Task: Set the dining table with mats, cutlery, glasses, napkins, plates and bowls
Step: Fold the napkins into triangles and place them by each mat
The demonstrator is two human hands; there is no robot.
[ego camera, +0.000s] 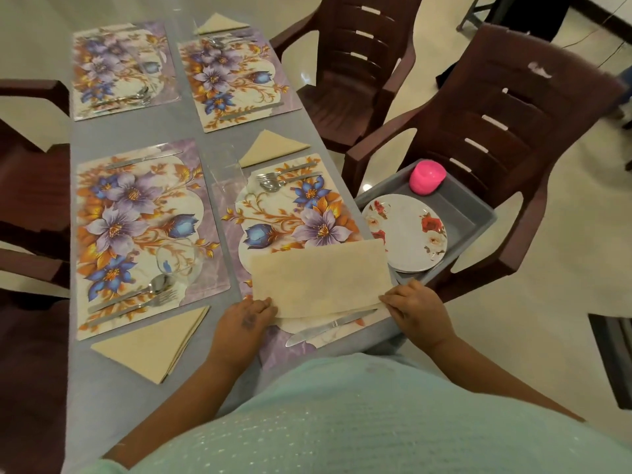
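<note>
Four floral place mats lie on the grey table (191, 131) in two rows of two: far left (119, 68), far right (236, 80), near left (143, 234) and near right (290, 217). Three dark brown chairs are plainly seen on the right side, the nearest (513, 131) bearing a grey tub (472, 213) on its seat; inside the tub sit a stack of rose-patterned plates (407, 234) and one pink item (427, 177). Three beige napkins are folded into triangles — one beyond the far right mat (220, 23), one between the right-hand mats (272, 147), one at the near left mat's near edge (154, 343). A fourth napkin (319, 278), folded to a rectangle, lies over the near right mat with its long axis running left to right; the left hand (249, 316) pinches its near left corner, the right hand (413, 304) its near right corner. One knife (328, 326) lies just below it, blade pointing left. Two clear glasses stand on the table — one on the near left mat (178, 261), one by the near right mat (225, 165).
</note>
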